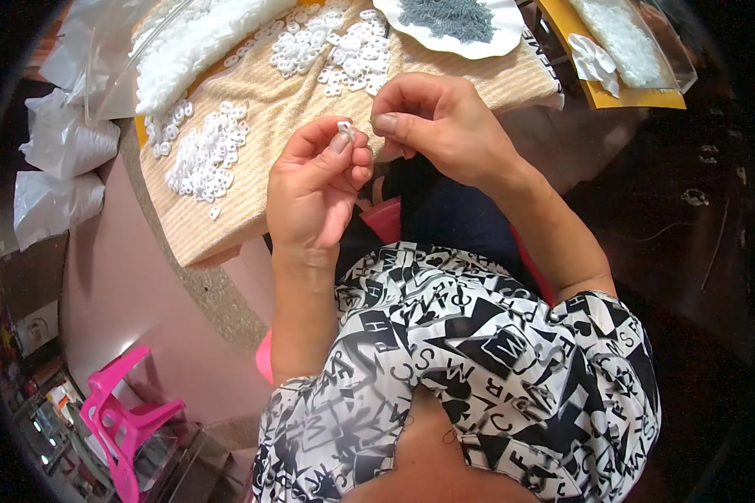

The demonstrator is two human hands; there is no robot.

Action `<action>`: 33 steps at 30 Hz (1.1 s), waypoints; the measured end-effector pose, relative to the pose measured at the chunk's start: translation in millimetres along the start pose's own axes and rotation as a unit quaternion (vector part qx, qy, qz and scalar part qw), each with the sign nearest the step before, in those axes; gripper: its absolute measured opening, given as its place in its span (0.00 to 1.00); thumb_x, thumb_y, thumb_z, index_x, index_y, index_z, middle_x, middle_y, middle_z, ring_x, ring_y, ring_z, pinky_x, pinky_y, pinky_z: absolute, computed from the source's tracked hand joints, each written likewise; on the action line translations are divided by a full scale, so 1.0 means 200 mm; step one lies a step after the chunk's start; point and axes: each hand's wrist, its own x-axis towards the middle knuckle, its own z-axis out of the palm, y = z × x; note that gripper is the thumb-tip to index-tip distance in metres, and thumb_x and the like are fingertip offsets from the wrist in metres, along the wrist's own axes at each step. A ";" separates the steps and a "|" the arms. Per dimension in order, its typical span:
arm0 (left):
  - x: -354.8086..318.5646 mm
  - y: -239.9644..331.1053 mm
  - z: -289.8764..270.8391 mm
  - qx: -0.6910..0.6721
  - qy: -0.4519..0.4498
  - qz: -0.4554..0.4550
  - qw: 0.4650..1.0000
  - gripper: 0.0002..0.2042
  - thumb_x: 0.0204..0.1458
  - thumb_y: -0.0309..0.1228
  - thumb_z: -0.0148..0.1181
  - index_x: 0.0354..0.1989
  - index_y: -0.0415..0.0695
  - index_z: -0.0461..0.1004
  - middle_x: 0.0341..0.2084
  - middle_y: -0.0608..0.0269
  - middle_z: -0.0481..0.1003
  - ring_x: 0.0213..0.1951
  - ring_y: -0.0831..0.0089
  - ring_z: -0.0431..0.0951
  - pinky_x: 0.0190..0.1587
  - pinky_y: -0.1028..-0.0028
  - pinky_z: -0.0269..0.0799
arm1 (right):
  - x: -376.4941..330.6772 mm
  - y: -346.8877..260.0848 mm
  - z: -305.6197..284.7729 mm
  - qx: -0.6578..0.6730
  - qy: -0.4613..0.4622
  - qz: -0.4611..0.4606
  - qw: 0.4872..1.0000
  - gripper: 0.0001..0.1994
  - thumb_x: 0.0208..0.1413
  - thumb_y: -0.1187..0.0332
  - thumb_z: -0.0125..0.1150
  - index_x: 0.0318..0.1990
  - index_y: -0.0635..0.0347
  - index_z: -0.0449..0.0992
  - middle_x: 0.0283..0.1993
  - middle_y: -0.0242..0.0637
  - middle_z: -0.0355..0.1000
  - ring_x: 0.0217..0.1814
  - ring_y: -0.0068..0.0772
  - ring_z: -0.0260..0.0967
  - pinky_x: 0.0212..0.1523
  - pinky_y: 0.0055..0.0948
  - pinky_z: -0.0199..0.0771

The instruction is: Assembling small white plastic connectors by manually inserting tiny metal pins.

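Between thumb and forefinger of the left hand, a small white piece is pinched; just right of it, the right hand is closed, whether on anything cannot be told.

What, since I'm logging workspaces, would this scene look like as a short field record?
Left hand: pinches a white piece
Right hand: close by, thumb and fingers drawn together; any held item unclear
Cloth: tan, striped, bearing loose pieces, white, in piles
Plate: white, beyond the right hand, holding grey pieces
Bags: white, at far left
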 end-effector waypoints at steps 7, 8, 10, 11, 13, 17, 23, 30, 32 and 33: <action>-0.02 -0.02 0.03 0.056 -0.010 0.066 0.996 0.09 0.47 0.18 0.52 0.39 0.33 0.68 0.28 0.53 0.72 0.28 0.72 0.74 0.29 0.78 0.73 | -0.01 0.01 0.01 -0.031 0.001 -0.071 0.997 0.03 0.43 0.78 0.53 0.27 0.67 0.71 0.23 0.31 0.67 0.29 0.18 0.63 0.30 0.19 0.64; -0.02 -0.02 0.03 0.058 -0.010 0.073 0.996 0.09 0.47 0.18 0.51 0.39 0.33 0.68 0.28 0.53 0.72 0.28 0.71 0.75 0.28 0.78 0.73 | -0.01 0.01 0.01 -0.028 -0.002 -0.078 0.997 0.03 0.43 0.78 0.53 0.27 0.67 0.70 0.23 0.31 0.67 0.28 0.18 0.63 0.30 0.19 0.64; -0.03 -0.02 0.04 0.067 -0.007 0.082 0.994 0.09 0.47 0.17 0.51 0.39 0.32 0.68 0.28 0.53 0.73 0.28 0.71 0.75 0.28 0.78 0.74 | -0.02 0.00 0.02 -0.026 -0.004 -0.085 0.996 0.03 0.43 0.78 0.53 0.27 0.67 0.70 0.23 0.31 0.67 0.28 0.18 0.63 0.29 0.19 0.64; -0.04 -0.02 0.05 0.076 -0.004 0.092 0.993 0.09 0.47 0.17 0.51 0.38 0.32 0.68 0.28 0.53 0.73 0.28 0.70 0.75 0.28 0.78 0.74 | -0.02 0.00 0.02 -0.029 -0.001 -0.086 0.996 0.02 0.43 0.78 0.53 0.27 0.67 0.70 0.24 0.32 0.68 0.28 0.17 0.63 0.29 0.19 0.65; -0.04 -0.04 0.04 0.091 0.002 0.102 0.991 0.09 0.47 0.17 0.51 0.38 0.31 0.68 0.28 0.52 0.73 0.28 0.70 0.75 0.28 0.78 0.74 | -0.02 0.03 0.02 -0.035 0.001 -0.091 0.995 0.03 0.44 0.77 0.52 0.27 0.68 0.70 0.24 0.32 0.68 0.28 0.17 0.64 0.29 0.18 0.65; -0.04 -0.07 0.03 0.123 0.006 0.129 0.984 0.09 0.47 0.17 0.51 0.38 0.30 0.68 0.28 0.50 0.73 0.27 0.68 0.76 0.29 0.77 0.75 | -0.03 0.04 0.02 -0.034 -0.009 -0.106 0.994 0.03 0.46 0.77 0.52 0.27 0.68 0.70 0.23 0.34 0.69 0.27 0.18 0.67 0.28 0.17 0.67; -0.02 -0.10 0.00 0.145 -0.015 0.173 0.974 0.06 0.48 0.18 0.50 0.35 0.32 0.67 0.27 0.54 0.73 0.28 0.72 0.75 0.31 0.78 0.73 | -0.01 0.09 0.01 -0.049 0.002 -0.102 0.994 0.04 0.46 0.76 0.52 0.28 0.69 0.70 0.23 0.34 0.69 0.27 0.17 0.65 0.29 0.18 0.67; 0.03 -0.13 -0.05 0.232 0.011 0.213 0.949 0.05 0.49 0.21 0.52 0.34 0.36 0.67 0.24 0.60 0.72 0.25 0.76 0.73 0.30 0.81 0.72 | 0.00 0.09 0.02 -0.042 0.017 -0.089 0.995 0.04 0.46 0.76 0.52 0.27 0.69 0.71 0.23 0.33 0.69 0.28 0.18 0.64 0.29 0.19 0.66; 0.03 -0.13 -0.05 0.206 0.011 0.151 0.967 0.05 0.49 0.22 0.52 0.34 0.35 0.67 0.23 0.59 0.73 0.24 0.76 0.73 0.29 0.81 0.72 | 0.00 0.08 0.02 -0.056 0.017 -0.088 0.994 0.04 0.46 0.76 0.52 0.27 0.69 0.70 0.23 0.33 0.69 0.27 0.18 0.64 0.29 0.19 0.66; 0.03 -0.13 -0.04 0.206 0.010 0.151 0.967 0.05 0.49 0.22 0.52 0.34 0.35 0.67 0.23 0.59 0.73 0.24 0.76 0.73 0.29 0.81 0.72 | 0.00 0.08 0.02 -0.069 0.015 -0.086 0.994 0.04 0.46 0.76 0.52 0.27 0.69 0.70 0.23 0.33 0.68 0.27 0.18 0.64 0.30 0.19 0.66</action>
